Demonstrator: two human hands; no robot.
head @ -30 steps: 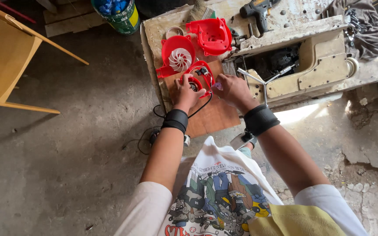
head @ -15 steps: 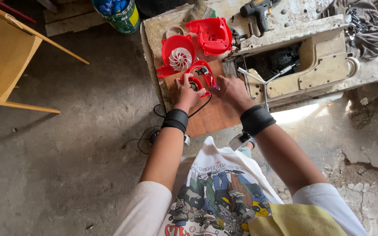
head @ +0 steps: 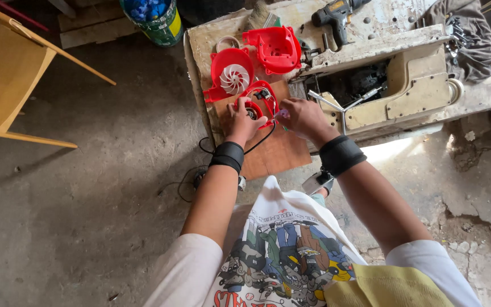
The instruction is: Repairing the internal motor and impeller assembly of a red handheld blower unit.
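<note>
- Head view shows two hands, each with one black wristband, over a wooden board [head: 274, 156] on the bench [head: 200, 42].
- Three red plastic housing pieces lie there: one with a white fan wheel [head: 234, 78], one hollow shell [head: 277, 48] behind it, and one small housing [head: 259, 99] under the hands.
- Small housing sits at the board's far end, just in front of the fan piece; it is round, open on top, with a dark motor part in its middle and thin wires across it.
- Left hand [head: 242, 119] rests on the small housing, fingers curled over its near rim, grip closed on it.
- Right hand [head: 305, 116] is just beside the housing, fingertips pinched on a small purple bit [head: 281, 114]; what it is cannot be told.
- One black cable [head: 259, 142] runs from the housing across the board.
- One cordless drill [head: 336, 14] lies at the far edge, one green bucket [head: 154, 17] stands on the floor, and one wooden chair [head: 7, 79] is well apart to the left.
</note>
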